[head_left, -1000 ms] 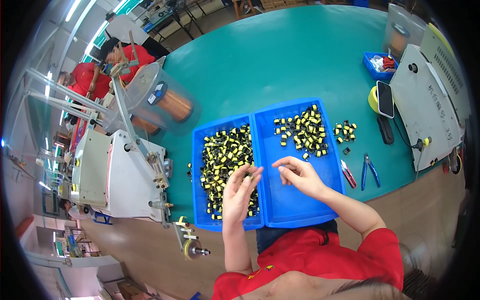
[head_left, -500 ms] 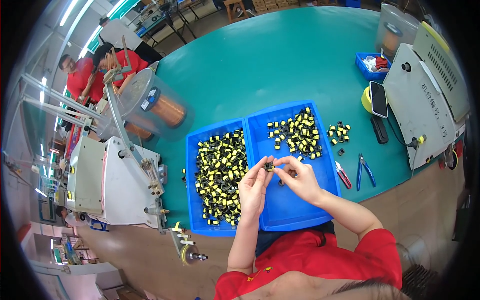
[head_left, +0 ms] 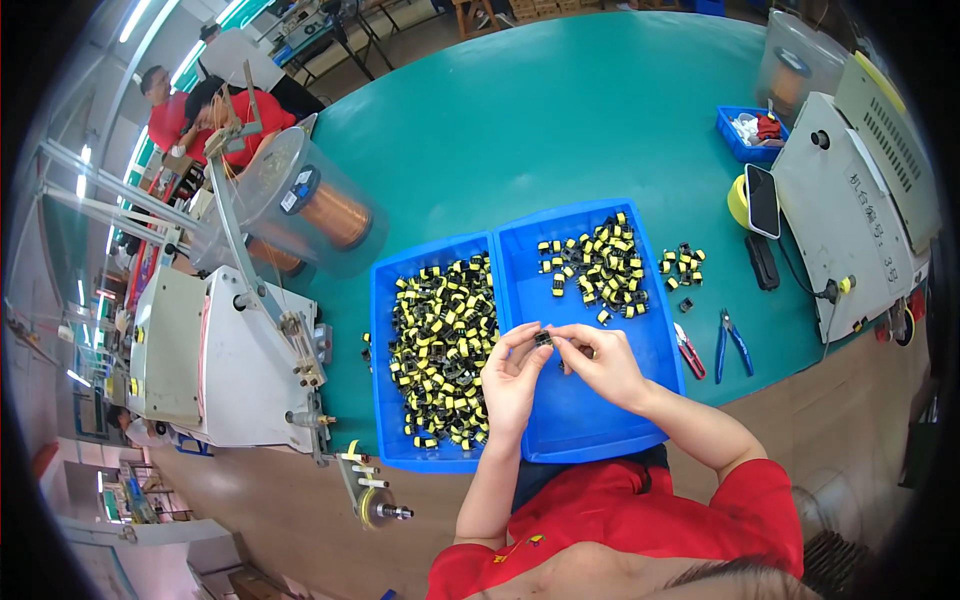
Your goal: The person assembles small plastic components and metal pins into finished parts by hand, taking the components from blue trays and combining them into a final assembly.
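Left hand (head_left: 512,385), centre of frame: thumb and fingers pinched narrow on a small, dark, block-shaped component (head_left: 543,339). Right hand (head_left: 612,370), just right of it: thumb and forefinger close together, tips at the same component. Component sits mid-frame, above the near-left part of a shallow blue plastic tray (head_left: 590,420); more black-and-yellow blocks (head_left: 610,265) piled in that tray's upper part. Second blue plastic tray (head_left: 420,465), left of centre, heaped with similar blocks.

Writing: dark handwritten characters (head_left: 872,225) down the side of a pale grey metal machine (head_left: 835,165), far right. Pale printed label (head_left: 298,190) on the dark end of a copper-wire spool (head_left: 338,213), upper left; too small to read. Yellow emblem (head_left: 537,537) on the red shirt (head_left: 640,510), bottom centre; lettering unclear.

Right of trays: red-handled snips (head_left: 690,355), blue-handled pliers (head_left: 732,350), black-screened phone (head_left: 763,200) beside yellow tape roll (head_left: 738,202).
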Tool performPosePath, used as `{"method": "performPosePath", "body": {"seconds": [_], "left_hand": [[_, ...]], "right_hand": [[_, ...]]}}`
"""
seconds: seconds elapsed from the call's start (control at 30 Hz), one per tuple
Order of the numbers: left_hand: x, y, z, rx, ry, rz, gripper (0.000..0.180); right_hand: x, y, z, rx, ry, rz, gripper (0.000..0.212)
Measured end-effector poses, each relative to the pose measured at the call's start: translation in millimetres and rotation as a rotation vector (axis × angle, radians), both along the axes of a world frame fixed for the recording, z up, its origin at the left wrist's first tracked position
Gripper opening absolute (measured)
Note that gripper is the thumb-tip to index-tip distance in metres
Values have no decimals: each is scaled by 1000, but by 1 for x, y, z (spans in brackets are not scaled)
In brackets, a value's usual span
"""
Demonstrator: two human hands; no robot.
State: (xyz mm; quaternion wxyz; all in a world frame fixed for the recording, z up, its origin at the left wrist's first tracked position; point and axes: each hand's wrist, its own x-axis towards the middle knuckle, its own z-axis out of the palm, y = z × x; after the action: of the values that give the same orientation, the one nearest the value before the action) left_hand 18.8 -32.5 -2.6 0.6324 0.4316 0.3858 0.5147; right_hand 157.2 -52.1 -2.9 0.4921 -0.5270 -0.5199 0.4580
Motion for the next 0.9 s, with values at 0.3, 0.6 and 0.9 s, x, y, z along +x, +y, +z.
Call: {"method": "performPosePath", "body": {"seconds": [0.3,0.6,0.9], "left_hand": [[-4,1,1,-83,7,-26,21],[-4,-1,-3,-79,9,-95,25],[-11,9,-3,109,196,251,24]], "right_hand": [[0,1,-3,146,-203,-61,10],[-1,1,2,425,-405,-106,11],[8,-1,9,-29,26,91,9]]}}
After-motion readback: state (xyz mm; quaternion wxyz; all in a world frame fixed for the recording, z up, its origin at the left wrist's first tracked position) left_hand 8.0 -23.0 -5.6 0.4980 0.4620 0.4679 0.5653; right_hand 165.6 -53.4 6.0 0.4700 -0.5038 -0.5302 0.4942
